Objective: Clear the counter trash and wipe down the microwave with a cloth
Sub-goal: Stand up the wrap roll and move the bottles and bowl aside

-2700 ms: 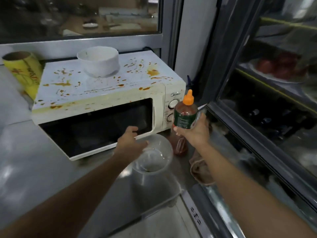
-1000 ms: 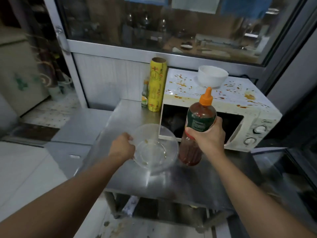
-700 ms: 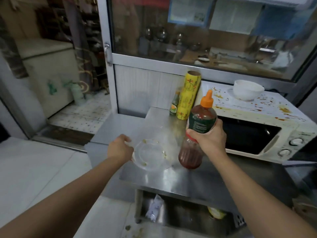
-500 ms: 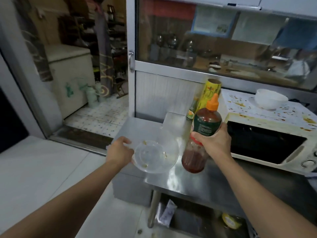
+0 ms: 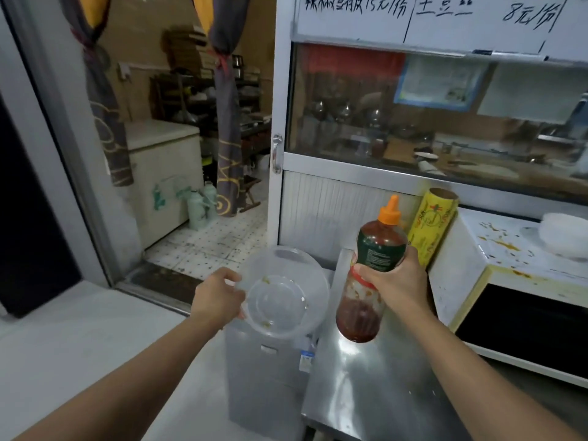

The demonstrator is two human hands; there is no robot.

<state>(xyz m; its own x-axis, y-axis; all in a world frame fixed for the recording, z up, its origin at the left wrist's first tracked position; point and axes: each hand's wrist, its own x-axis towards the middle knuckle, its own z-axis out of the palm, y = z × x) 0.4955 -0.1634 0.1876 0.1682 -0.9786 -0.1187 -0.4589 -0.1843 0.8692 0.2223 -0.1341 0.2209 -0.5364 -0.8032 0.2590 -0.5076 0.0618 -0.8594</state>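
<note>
My left hand (image 5: 219, 297) is pinching the rim of the see-through bowl (image 5: 284, 292), out past the counter (image 5: 378, 383) edge. My right hand (image 5: 393, 283) is gripping the sauce bottle (image 5: 370, 272), standing up, over the counter.

Bowl (image 5: 564, 238) on microwave (image 5: 515, 281); roll (image 5: 432, 230) left of it, on counter (image 5: 381, 393).

A yellow roll of cling film (image 5: 432, 230) stands upright at about two o'clock, against a ribbed white panel (image 5: 331, 208). Above it, a glass window (image 5: 429, 113) shows a blurred kitchen beyond. At twelve o'clock, handwritten white signs (image 5: 413, 17). At ten o'clock, an open doorway shows a cream chest freezer (image 5: 162, 173), two pale green flasks (image 5: 200, 208) on a tiled floor (image 5: 216, 246), and tied grey curtains (image 5: 105, 116).
</note>
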